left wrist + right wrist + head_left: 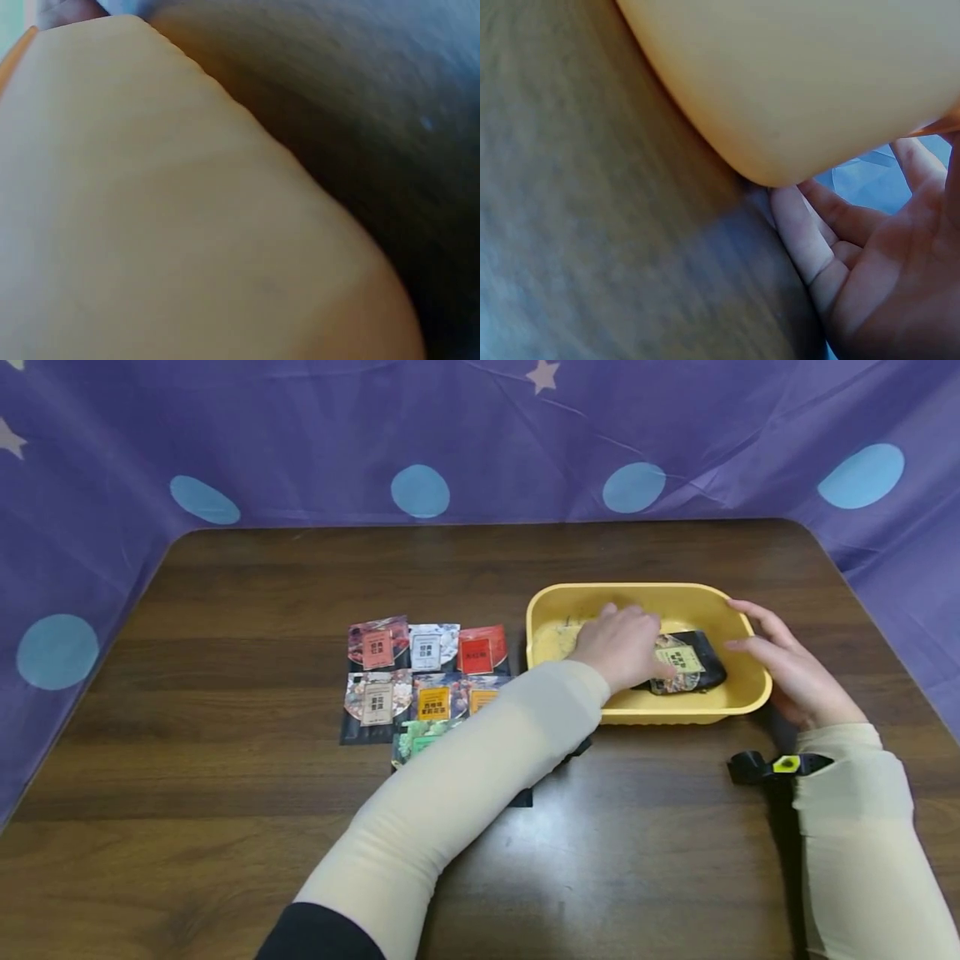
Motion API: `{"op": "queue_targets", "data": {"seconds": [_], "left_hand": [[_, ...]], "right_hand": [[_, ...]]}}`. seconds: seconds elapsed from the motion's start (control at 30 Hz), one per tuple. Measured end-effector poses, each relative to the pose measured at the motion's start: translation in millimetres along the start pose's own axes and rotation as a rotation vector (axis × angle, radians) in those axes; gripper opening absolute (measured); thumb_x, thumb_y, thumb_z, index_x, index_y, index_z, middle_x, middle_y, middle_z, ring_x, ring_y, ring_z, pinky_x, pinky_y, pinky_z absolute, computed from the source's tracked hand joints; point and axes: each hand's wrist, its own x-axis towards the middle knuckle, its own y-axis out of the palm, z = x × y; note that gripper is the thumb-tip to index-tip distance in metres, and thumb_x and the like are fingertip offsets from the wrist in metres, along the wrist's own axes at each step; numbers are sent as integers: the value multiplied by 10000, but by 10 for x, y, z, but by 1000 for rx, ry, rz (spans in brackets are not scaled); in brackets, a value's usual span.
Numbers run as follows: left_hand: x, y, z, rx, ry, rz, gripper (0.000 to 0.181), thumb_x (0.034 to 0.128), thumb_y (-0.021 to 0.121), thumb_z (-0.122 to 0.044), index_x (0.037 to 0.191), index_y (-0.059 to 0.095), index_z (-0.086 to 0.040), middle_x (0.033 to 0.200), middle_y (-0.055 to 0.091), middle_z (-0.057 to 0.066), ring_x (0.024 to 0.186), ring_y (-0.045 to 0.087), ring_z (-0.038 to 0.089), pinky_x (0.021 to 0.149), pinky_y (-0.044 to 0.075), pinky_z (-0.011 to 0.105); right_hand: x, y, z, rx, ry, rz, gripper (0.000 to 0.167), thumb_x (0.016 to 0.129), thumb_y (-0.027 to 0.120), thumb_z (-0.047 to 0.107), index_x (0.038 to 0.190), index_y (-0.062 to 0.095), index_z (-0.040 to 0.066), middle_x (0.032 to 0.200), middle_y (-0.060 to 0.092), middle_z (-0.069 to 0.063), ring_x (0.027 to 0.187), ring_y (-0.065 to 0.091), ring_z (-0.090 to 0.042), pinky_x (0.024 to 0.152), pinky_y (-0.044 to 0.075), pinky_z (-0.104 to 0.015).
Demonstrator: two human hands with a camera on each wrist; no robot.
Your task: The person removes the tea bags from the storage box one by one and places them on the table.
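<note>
My left hand (618, 647) reaches down into a yellow plastic basin (637, 587). Its thumb touches a black tea packet (708, 662) with a pale yellow label; the hand hides what lies under its bent fingers. At the basin's right end my right hand (798, 672) grips the wall, thumb over the rim. In the right wrist view, fingers (802, 232) of that hand reach under the basin's bottom edge. The basin wall (165, 195) fills most of the left wrist view.
Left of the basin lie colourful tea packets in rows, among them a dark red packet (377, 647), a white packet (426, 650) and a green packet (412, 742). My left sleeve (480, 760) covers part of them. A dark wooden table (225, 777) meets a purple curtain (487, 435).
</note>
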Motion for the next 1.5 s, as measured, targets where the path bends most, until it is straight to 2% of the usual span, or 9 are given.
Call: {"op": "queue_targets", "data": {"seconds": [0.07, 0.3, 0.7, 0.87, 1.07, 1.23, 1.43, 1.5], "left_hand": [[4, 25, -9, 18, 1, 5, 560, 821, 673, -655, 1254, 606, -306, 1267, 570, -133, 1102, 478, 130, 874, 472, 314], [0, 97, -58, 87, 25, 13, 407, 880, 601, -651, 1110, 650, -319, 1202, 592, -130, 1117, 460, 146, 880, 461, 348], [-24, 123, -65, 120, 9, 28, 487, 888, 596, -626, 1287, 604, -346, 1289, 588, -86, 1176, 463, 175, 899, 457, 342], [-59, 142, -69, 118, 13, 23, 523, 863, 647, -612, 1290, 596, -315, 1285, 547, -47, 1179, 451, 191, 865, 466, 330], [-64, 149, -60, 109, 25, -1, 634, 832, 703, -575, 1369, 529, -288, 1302, 540, -28, 1168, 469, 198, 861, 475, 335], [-43, 134, -41, 52, 34, 8, 622, 835, 719, -551, 1365, 517, -296, 1302, 573, -54, 1153, 511, 182, 860, 498, 337], [-14, 101, -15, -77, 39, 45, 364, 890, 680, -525, 1149, 600, -282, 1088, 647, -113, 958, 586, 94, 776, 507, 293], [-8, 86, -11, -130, 30, 51, 358, 904, 662, -526, 1165, 611, -287, 1104, 651, -127, 957, 594, 70, 774, 506, 267]], "right_hand": [[2, -5, 4, -11, 4, -3, 471, 1013, 483, 78, 1384, 391, 353, 1244, 414, 50, 909, 635, -48, 633, 573, -305], [-5, -14, 10, -54, 21, -10, 475, 1016, 488, 100, 1391, 374, 366, 1248, 388, 71, 916, 615, -24, 630, 569, -300], [9, -5, 3, 1, -18, 15, 470, 1014, 469, 60, 1381, 394, 344, 1236, 422, 39, 906, 637, -51, 625, 574, -305], [6, -3, -5, 8, -25, 20, 467, 1015, 461, 55, 1377, 396, 342, 1232, 428, 38, 902, 638, -53, 623, 573, -307], [2, -8, -8, -3, -26, 21, 467, 1018, 458, 57, 1383, 387, 340, 1239, 414, 38, 912, 635, -45, 627, 572, -299], [3, -11, -10, -4, -23, 23, 471, 1019, 459, 61, 1389, 384, 342, 1233, 423, 38, 908, 638, -47, 628, 573, -301], [1, -2, 1, -1, -25, 26, 471, 1018, 458, 58, 1390, 383, 338, 1230, 427, 46, 887, 647, -54, 622, 574, -299], [1, 1, 4, 6, -24, 25, 472, 1016, 458, 51, 1386, 384, 335, 1236, 423, 50, 884, 649, -57, 627, 576, -297]]}}
